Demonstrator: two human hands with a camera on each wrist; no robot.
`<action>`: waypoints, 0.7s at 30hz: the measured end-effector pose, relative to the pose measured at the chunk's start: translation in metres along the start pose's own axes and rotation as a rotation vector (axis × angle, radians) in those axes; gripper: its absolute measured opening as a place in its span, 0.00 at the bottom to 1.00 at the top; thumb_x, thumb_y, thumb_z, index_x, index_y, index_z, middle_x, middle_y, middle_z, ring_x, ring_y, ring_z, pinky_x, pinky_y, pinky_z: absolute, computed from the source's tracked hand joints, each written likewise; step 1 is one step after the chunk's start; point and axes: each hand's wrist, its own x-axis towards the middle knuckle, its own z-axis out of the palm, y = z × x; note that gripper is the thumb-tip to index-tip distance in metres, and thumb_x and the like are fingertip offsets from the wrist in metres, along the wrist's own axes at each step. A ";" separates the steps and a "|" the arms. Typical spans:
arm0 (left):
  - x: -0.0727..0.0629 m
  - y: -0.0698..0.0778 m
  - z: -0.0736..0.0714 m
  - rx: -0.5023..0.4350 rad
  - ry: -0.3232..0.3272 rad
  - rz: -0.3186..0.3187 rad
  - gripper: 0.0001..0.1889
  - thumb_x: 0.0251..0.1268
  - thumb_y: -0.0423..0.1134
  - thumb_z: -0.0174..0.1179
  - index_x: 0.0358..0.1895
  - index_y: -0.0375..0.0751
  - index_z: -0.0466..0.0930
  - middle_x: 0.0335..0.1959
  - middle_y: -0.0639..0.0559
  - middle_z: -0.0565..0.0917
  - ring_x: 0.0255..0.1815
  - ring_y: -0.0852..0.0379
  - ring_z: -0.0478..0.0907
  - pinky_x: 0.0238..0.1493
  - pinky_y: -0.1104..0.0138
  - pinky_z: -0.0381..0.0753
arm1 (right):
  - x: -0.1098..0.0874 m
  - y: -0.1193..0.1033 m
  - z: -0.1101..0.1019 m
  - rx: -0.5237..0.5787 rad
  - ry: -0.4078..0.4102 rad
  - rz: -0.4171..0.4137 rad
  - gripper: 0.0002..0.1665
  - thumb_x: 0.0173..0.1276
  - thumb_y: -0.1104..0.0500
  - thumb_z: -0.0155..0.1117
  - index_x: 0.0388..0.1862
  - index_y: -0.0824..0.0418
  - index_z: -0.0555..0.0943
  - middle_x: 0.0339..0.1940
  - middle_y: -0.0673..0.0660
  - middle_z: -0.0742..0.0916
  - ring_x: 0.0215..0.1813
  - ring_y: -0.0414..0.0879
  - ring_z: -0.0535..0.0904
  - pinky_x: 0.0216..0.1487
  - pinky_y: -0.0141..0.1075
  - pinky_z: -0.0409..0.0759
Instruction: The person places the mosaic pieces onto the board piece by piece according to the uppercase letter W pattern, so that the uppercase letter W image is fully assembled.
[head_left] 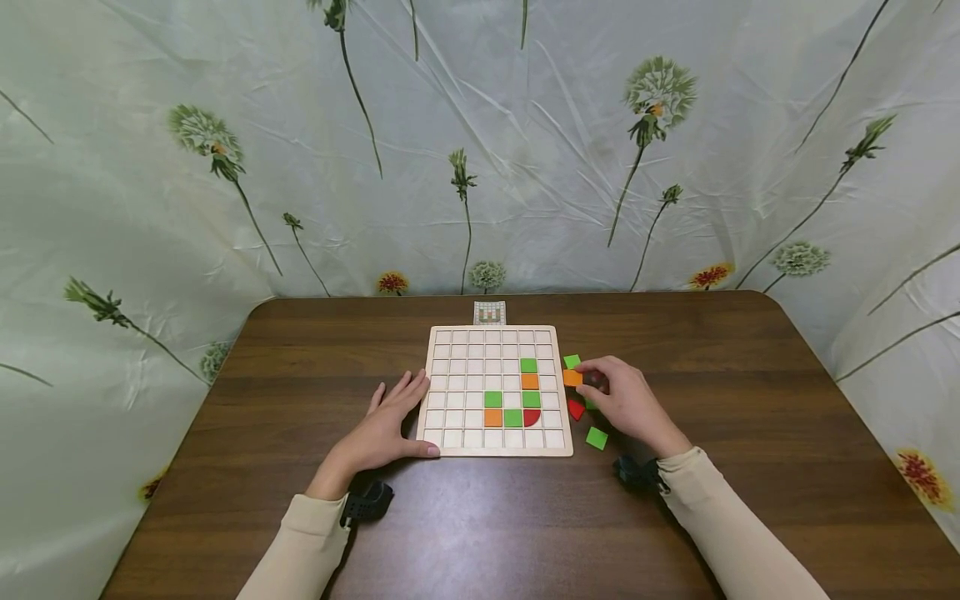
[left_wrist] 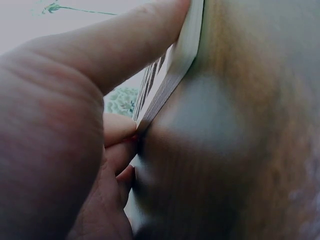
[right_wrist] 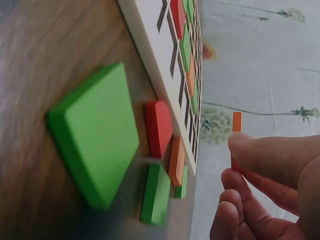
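One orange tile (right_wrist: 237, 121) pinched in the right hand (head_left: 626, 402); left hand (head_left: 381, 431), grip released, touching the gridded board (head_left: 458, 367), lower centre.

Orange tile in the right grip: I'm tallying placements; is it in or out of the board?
Out: the right wrist view shows the orange tile pinched in the right grip, apart from the board.

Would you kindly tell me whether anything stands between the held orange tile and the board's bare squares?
Nothing visible does: the right hand holds the orange tile raised by the right edge of the board, the loose pieces lie lower, on the table, and the left hand is at the opposite edge.
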 end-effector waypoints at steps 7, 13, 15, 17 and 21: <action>0.000 0.000 0.000 0.000 -0.002 0.001 0.60 0.51 0.60 0.75 0.81 0.38 0.49 0.82 0.46 0.48 0.83 0.44 0.38 0.75 0.41 0.27 | 0.004 -0.008 0.006 0.022 -0.021 -0.005 0.17 0.67 0.63 0.70 0.54 0.66 0.84 0.45 0.60 0.83 0.39 0.49 0.75 0.39 0.40 0.76; 0.000 0.000 0.000 0.001 0.000 0.002 0.60 0.51 0.60 0.75 0.81 0.38 0.50 0.82 0.46 0.48 0.83 0.44 0.38 0.75 0.41 0.27 | 0.006 -0.015 0.013 0.025 -0.019 -0.025 0.18 0.66 0.64 0.71 0.54 0.65 0.85 0.46 0.59 0.84 0.39 0.48 0.77 0.40 0.40 0.77; 0.000 0.000 0.000 0.002 0.000 0.004 0.60 0.51 0.59 0.75 0.81 0.38 0.50 0.82 0.46 0.48 0.83 0.44 0.38 0.75 0.41 0.27 | 0.006 -0.018 0.015 0.026 -0.021 -0.028 0.17 0.66 0.64 0.71 0.54 0.65 0.85 0.45 0.59 0.84 0.39 0.48 0.77 0.41 0.40 0.77; 0.000 0.000 0.000 0.002 0.002 0.005 0.60 0.50 0.59 0.75 0.81 0.38 0.50 0.82 0.46 0.48 0.83 0.44 0.38 0.75 0.41 0.28 | 0.007 -0.020 0.017 0.034 -0.021 -0.028 0.17 0.65 0.64 0.72 0.53 0.64 0.85 0.43 0.58 0.84 0.39 0.48 0.76 0.41 0.40 0.77; 0.000 0.000 0.000 0.002 0.002 0.006 0.60 0.50 0.59 0.75 0.80 0.37 0.50 0.82 0.46 0.48 0.83 0.44 0.38 0.75 0.41 0.28 | 0.010 -0.026 0.020 0.061 -0.021 -0.040 0.16 0.65 0.64 0.72 0.52 0.64 0.86 0.41 0.56 0.83 0.37 0.48 0.75 0.41 0.40 0.76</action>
